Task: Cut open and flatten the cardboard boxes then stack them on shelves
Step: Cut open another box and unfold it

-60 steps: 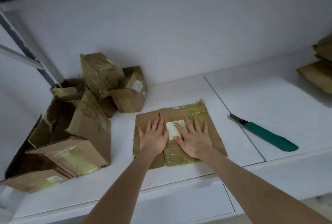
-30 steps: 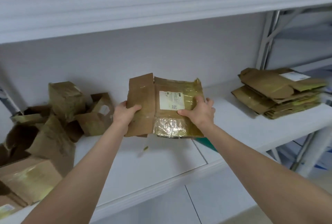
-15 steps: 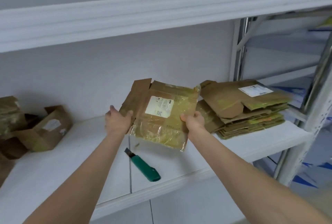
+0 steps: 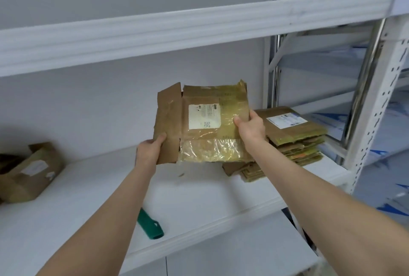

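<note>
We find the flattened box [image 4: 205, 125] gripped by left hand [image 4: 148, 149] and right hand [image 4: 251, 126] above the shelf [image 4: 199, 198], not yet stacked. The stack [image 4: 294, 140] lies at 3 o'clock, an unflattened box [image 4: 31, 171] at 9 o'clock.

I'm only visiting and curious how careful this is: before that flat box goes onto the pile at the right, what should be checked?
1. The box is flattened: ok.
2. The left hand and right hand both grip its edges: ok.
3. Top of the pile is free: ok.
4. The knife lies on the shelf, off the path: ok.
5. The pile will stay steady under one more: cannot tell.
</note>
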A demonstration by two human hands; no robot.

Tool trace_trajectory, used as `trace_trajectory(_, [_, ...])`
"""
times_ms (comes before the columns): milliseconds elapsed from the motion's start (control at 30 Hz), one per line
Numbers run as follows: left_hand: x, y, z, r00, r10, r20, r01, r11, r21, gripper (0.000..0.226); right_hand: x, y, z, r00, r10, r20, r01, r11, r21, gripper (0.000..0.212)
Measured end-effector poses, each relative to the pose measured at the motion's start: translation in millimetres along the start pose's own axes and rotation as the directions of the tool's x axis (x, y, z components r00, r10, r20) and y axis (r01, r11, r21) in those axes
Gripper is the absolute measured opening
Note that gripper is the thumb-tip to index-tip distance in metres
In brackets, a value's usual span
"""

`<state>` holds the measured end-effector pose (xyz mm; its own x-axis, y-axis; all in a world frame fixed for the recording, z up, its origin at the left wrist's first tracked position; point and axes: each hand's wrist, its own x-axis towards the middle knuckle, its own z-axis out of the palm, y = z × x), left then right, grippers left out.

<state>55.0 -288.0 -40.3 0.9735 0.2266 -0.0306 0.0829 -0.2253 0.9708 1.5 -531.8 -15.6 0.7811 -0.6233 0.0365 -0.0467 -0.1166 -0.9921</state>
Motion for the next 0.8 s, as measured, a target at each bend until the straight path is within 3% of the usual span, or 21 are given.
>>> trace_trajectory(167, [-21,39,72,0.997,0.035,0.066,-0.021,0.979,-0.201,0.041,57,-15,-59,0.988,-0.138,-0.074,0.108,0.941,-0.321,0.049])
trace_trajectory(300, [-36,71,141,0.999,0.019,0.035,-0.006,0.941,-0.338,0.038,101,-17,-94,0.96,-0.265,-0.089,0.169,0.803,-0.572,0.05])
trace_trajectory(467, [-64,93,225,0.993,-0.115,0.012,0.11,0.918,-0.38,0.024,136,-11,-127,0.907,-0.41,0.098,0.352,0.608,-0.712,0.048])
trace_trajectory(533, [-72,93,247,0.992,-0.125,-0.025,0.112,0.947,-0.303,0.021,147,-4,-133,0.892,-0.401,0.209,0.415,0.542,-0.731,0.049])
trace_trajectory(633, [-73,82,264,0.989,-0.123,-0.079,0.12,0.992,-0.034,0.021,156,14,-139,0.886,-0.277,0.373,0.464,0.496,-0.734,0.051])
trace_trajectory(800, [-78,71,261,0.995,-0.091,-0.026,0.095,0.943,0.319,0.009,153,43,-136,0.858,-0.11,0.502,0.484,0.5,-0.718,0.056])
